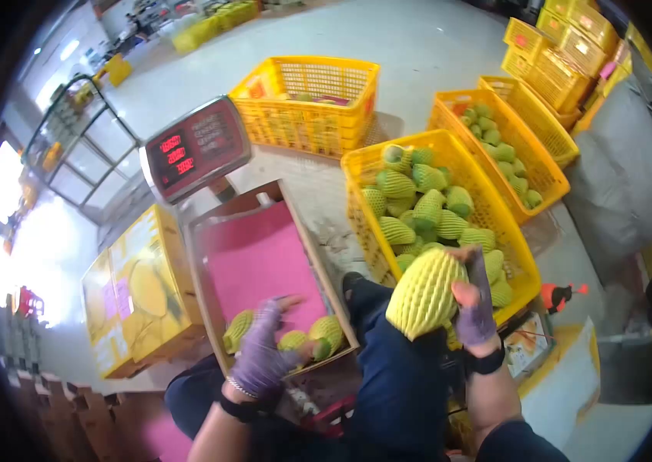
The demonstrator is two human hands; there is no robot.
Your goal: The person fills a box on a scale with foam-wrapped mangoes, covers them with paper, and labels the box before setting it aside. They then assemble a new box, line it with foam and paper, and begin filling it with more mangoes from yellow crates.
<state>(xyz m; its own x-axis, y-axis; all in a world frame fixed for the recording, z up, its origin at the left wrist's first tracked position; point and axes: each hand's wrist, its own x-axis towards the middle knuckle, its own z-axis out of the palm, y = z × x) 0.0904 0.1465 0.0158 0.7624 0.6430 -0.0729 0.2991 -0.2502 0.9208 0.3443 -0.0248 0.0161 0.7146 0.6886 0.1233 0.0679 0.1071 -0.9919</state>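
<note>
Head view: right hand (478,322), fingers closed around a netted fruit (426,294) near the crate (495,208), presumably for secure hold; left hand (260,356), fingers partly open over smaller-looking fruits (327,331) inside the carton (316,266), contact unclear.

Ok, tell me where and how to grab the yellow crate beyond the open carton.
Best take the crate by its top rim at both short ends, from above: it stands upright and its rim is exposed, though the scale display sits close by its left end.
</note>
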